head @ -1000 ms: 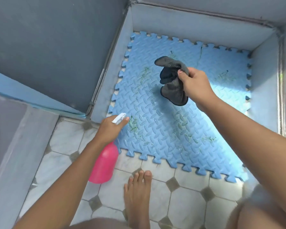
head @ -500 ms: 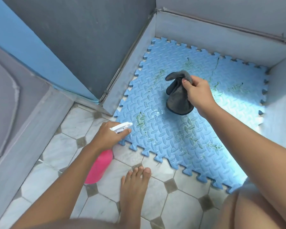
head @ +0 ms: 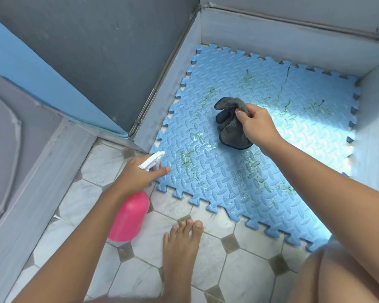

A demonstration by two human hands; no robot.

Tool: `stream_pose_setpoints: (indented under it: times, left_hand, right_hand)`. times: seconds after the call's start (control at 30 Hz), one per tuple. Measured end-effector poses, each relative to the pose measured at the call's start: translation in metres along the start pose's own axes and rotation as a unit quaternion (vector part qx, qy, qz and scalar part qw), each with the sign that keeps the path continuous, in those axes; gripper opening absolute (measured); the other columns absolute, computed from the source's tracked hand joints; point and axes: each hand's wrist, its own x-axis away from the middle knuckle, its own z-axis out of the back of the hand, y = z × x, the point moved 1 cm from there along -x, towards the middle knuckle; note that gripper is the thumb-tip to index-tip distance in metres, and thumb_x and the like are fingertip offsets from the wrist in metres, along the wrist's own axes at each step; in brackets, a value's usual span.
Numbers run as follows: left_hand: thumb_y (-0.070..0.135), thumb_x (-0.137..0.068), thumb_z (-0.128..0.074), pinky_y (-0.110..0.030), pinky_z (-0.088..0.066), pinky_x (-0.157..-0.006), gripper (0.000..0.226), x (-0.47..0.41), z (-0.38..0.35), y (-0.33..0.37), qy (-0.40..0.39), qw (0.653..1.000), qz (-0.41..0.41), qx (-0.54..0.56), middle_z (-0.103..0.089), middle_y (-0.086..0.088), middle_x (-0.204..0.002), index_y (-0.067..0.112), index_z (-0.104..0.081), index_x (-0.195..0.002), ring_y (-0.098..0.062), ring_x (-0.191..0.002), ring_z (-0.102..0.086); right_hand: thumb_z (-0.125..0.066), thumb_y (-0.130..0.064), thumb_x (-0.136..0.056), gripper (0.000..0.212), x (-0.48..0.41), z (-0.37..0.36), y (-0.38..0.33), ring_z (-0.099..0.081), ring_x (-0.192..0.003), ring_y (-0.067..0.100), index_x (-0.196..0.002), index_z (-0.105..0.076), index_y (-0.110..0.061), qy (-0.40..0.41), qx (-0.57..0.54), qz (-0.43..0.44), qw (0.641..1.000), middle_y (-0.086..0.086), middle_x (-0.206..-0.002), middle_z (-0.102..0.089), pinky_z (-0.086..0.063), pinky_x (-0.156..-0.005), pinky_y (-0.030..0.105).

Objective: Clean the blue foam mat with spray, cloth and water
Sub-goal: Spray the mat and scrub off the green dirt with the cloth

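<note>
1. Since the earlier frames, cloth (head: 231, 125) sits lower over the mat (head: 249, 154) and nearer its middle; bottle (head: 129, 215) has shifted toward the mat's near-left corner.
2. Right hand (head: 257, 125) fingers curled, pinching the dark grey cloth at its top; cloth hangs bunched below the fingers.
3. Cloth's lower edge is close to the mat surface; touching or just above, can't tell from this angle.
4. Left hand (head: 138, 171) wrapped round the neck of the pink bottle, index finger extended forward under the white nozzle (head: 152, 163).
5. Nozzle points over the mat's near-left corner; bottle body hangs below the hand, above the tiles (head: 206, 270).
6. Mat is blue, interlocking edges, lying flat in the corner between grey walls (head: 271, 33); near edge overlaps the tiled floor.
7. Green smears scattered across the mat, wet sheen patches near the centre-left and under the cloth.
8. Bright light band across the mat's right side.
9. Bare foot (head: 182, 254) on the tiles just short of the mat's near edge, right of the bottle.
</note>
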Motion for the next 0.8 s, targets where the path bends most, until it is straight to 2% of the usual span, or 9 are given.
stream_pose_setpoints:
  times: [0.07,0.13,0.27,0.33,0.43,0.47,0.53,0.63,0.8]
  left_hand:
    - [0.032,-0.082,-0.087,-0.013,-0.04,-0.058,0.015,-0.002,0.002,-0.004,0.001,1.0,0.003,0.019,-0.062,0.005,-0.064,0.025,-0.081,-0.093,-0.001,-0.061,-0.047]
    - [0.036,-0.08,-0.087,-0.02,-0.05,-0.061,0.008,0.0,0.002,-0.007,0.015,0.999,0.016,0.043,-0.075,-0.003,-0.068,0.035,-0.081,-0.076,-0.005,-0.063,-0.06]
    - [0.069,-0.069,-0.081,-0.035,-0.049,-0.058,0.064,0.0,0.0,-0.014,-0.018,0.999,0.013,-0.039,-0.061,-0.007,-0.051,0.008,-0.067,-0.06,-0.014,-0.049,-0.055]
    - [0.077,-0.064,-0.078,-0.033,-0.041,-0.062,0.067,-0.002,0.003,-0.013,-0.071,0.997,0.001,-0.038,-0.051,0.007,-0.053,0.011,-0.071,-0.07,-0.011,-0.054,-0.048]
    - [0.058,-0.07,-0.087,-0.03,-0.034,-0.064,0.022,-0.005,0.007,-0.012,-0.107,0.993,-0.006,-0.046,-0.044,0.009,-0.056,0.04,-0.078,-0.081,-0.005,-0.058,-0.039]
    - [0.054,-0.071,-0.088,-0.03,-0.035,-0.063,0.025,-0.005,0.007,-0.014,-0.095,0.994,0.001,-0.048,-0.048,0.003,-0.055,0.033,-0.077,-0.074,-0.008,-0.057,-0.042]
    - [0.057,-0.07,-0.087,-0.029,-0.035,-0.058,0.056,-0.006,0.008,-0.021,-0.046,0.998,0.022,-0.044,-0.05,-0.007,-0.052,0.011,-0.058,-0.058,-0.013,-0.053,-0.043]
    - [0.051,-0.075,-0.087,-0.03,-0.025,-0.055,0.068,-0.006,0.007,-0.021,0.005,0.998,-0.004,-0.06,-0.031,0.0,-0.055,0.009,-0.036,-0.057,-0.012,-0.055,-0.03]
    - [0.036,-0.081,-0.087,-0.024,-0.028,-0.055,0.048,-0.004,0.008,-0.015,-0.029,0.998,-0.037,-0.051,-0.033,0.008,-0.057,-0.001,-0.058,-0.072,-0.004,-0.056,-0.031]
  right_hand:
    - [-0.054,-0.032,-0.101,0.021,-0.001,-0.003,0.002,-0.062,-0.082,0.021,-0.101,-0.069,-0.017,0.0,0.015,0.006,1.0,0.001,-0.086,-0.065,-0.054,-0.088,0.047]
    - [-0.055,-0.035,-0.1,0.024,-0.002,-0.004,0.003,-0.062,-0.08,0.023,-0.103,-0.069,-0.015,0.005,0.021,0.011,1.0,0.006,-0.087,-0.066,-0.054,-0.088,0.05]
    - [-0.055,-0.039,-0.098,0.024,-0.006,-0.002,0.009,-0.061,-0.076,0.024,-0.104,-0.071,-0.022,0.036,0.02,0.009,0.999,0.004,-0.081,-0.065,-0.051,-0.076,0.037]
    - [-0.055,-0.04,-0.098,0.025,-0.009,-0.001,0.011,-0.056,-0.072,0.017,-0.103,-0.07,-0.022,0.048,0.019,0.01,0.999,-0.003,-0.077,-0.061,-0.046,-0.072,0.033]
    - [-0.054,-0.043,-0.096,0.026,-0.012,-0.001,0.014,-0.059,-0.078,0.016,-0.104,-0.071,-0.024,0.054,0.017,0.006,0.998,-0.003,-0.084,-0.066,-0.048,-0.075,0.034]
    - [-0.054,-0.044,-0.096,0.027,-0.012,-0.001,0.015,-0.059,-0.077,0.016,-0.103,-0.071,-0.025,0.052,0.013,0.006,0.999,-0.003,-0.083,-0.066,-0.048,-0.075,0.034]
    - [-0.054,-0.044,-0.096,0.025,-0.012,-0.002,0.017,-0.056,-0.074,0.015,-0.101,-0.07,-0.026,0.044,0.006,0.005,0.999,-0.005,-0.078,-0.062,-0.046,-0.072,0.034]
    - [-0.054,-0.042,-0.096,0.023,-0.014,-0.004,0.018,-0.055,-0.072,0.014,-0.1,-0.07,-0.026,0.037,0.0,0.005,0.999,-0.007,-0.074,-0.06,-0.045,-0.071,0.032]
    - [-0.054,-0.043,-0.096,0.024,-0.014,-0.007,0.019,-0.05,-0.066,0.013,-0.098,-0.069,-0.024,0.036,0.004,0.005,0.999,-0.012,-0.065,-0.055,-0.041,-0.068,0.031]
